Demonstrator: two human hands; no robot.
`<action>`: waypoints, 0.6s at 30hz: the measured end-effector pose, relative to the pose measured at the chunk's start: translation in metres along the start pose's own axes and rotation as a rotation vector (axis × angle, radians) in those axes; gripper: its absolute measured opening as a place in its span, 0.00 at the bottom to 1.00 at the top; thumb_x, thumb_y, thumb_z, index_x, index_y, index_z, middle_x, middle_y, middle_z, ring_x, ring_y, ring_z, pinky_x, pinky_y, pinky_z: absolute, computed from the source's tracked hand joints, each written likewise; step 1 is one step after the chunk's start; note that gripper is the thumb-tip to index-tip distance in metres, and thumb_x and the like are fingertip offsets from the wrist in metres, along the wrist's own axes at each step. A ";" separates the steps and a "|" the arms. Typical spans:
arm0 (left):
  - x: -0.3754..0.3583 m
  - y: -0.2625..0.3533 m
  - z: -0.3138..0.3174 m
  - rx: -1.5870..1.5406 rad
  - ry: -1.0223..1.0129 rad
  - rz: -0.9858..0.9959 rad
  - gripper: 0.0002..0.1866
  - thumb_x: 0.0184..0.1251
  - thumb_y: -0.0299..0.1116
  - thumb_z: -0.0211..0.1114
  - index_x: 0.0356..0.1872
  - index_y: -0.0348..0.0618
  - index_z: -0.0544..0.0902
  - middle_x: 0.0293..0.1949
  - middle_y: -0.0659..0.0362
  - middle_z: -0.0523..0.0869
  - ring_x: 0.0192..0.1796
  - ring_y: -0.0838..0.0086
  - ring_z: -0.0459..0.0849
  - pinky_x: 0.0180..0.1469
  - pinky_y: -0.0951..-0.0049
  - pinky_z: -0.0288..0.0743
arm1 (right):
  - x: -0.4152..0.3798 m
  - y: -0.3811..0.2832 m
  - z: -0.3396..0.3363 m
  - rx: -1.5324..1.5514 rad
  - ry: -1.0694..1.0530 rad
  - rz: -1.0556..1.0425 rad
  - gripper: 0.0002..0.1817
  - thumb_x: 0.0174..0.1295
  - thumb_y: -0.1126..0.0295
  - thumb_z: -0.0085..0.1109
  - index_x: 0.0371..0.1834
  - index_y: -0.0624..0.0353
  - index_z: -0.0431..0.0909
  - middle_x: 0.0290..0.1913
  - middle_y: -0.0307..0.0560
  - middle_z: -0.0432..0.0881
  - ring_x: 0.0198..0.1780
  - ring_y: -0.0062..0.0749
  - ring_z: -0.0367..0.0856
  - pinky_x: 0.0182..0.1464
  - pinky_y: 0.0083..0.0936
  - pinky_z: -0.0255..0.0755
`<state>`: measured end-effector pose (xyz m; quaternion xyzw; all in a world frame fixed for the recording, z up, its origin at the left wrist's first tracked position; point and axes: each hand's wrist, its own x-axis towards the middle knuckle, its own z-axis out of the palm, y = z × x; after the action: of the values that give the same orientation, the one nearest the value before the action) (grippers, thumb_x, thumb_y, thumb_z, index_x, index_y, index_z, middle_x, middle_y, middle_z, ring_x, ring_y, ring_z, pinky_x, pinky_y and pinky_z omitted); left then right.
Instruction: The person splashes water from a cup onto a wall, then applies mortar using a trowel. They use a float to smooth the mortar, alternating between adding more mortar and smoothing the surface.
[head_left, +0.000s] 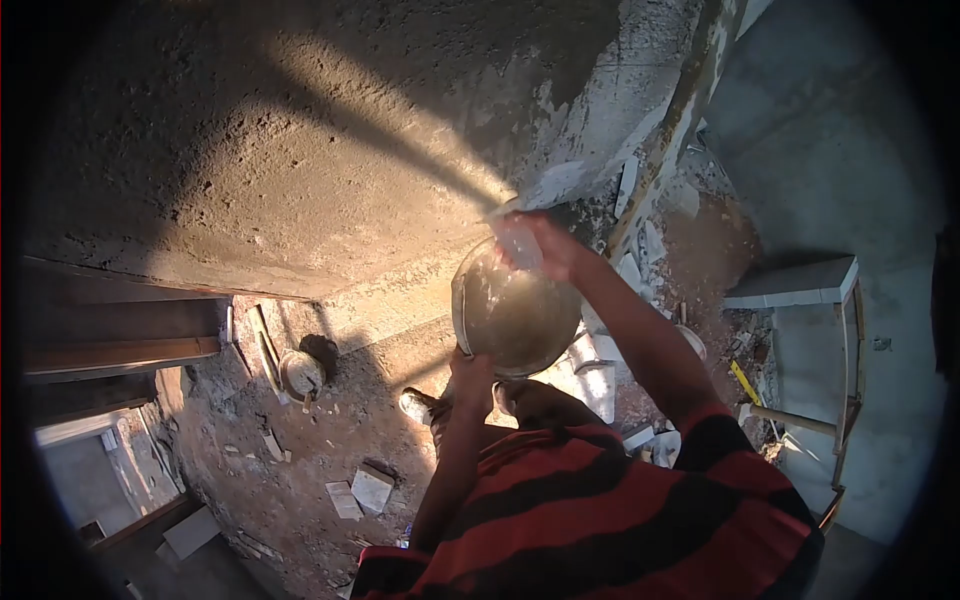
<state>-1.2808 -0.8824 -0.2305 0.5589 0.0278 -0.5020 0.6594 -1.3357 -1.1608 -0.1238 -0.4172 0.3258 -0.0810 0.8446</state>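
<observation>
In front of my body is a round bucket point(520, 325), tilted so that its wide, dull, wet-looking round face shows. My left hand point(472, 380) is closed on its near-left rim. Above the far edge of the bucket, my right hand point(545, 243) is closed around a pale, translucent plastic container point(517, 246), smeared by motion. What the container holds cannot be made out. Just beyond both hands rises a rough, plastered wall point(330, 150), sunlit in part and darker toward the top.
On the debris-strewn floor point(310, 465), another bucket point(301, 374) stands at left near wooden sticks. Broken tile pieces point(372, 488) lie nearer me. At right are a slab-topped stand point(800, 283), a yellow level-like bar point(743, 382) and rubble. A wooden board point(672, 135) edges the wall.
</observation>
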 end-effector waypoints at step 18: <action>0.015 0.021 0.002 0.261 -0.040 0.183 0.30 0.62 0.19 0.61 0.69 0.34 0.81 0.53 0.48 0.93 0.54 0.68 0.91 0.54 0.68 0.83 | 0.011 0.214 -0.058 -1.689 0.034 -0.338 0.23 0.77 0.58 0.55 0.71 0.54 0.80 0.74 0.58 0.79 0.77 0.47 0.76 0.81 0.49 0.61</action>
<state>-1.2595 -0.8961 -0.2236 0.6302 -0.1017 -0.4502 0.6244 -1.3920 -1.0664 -0.3172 -0.9473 0.2228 0.0575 0.2229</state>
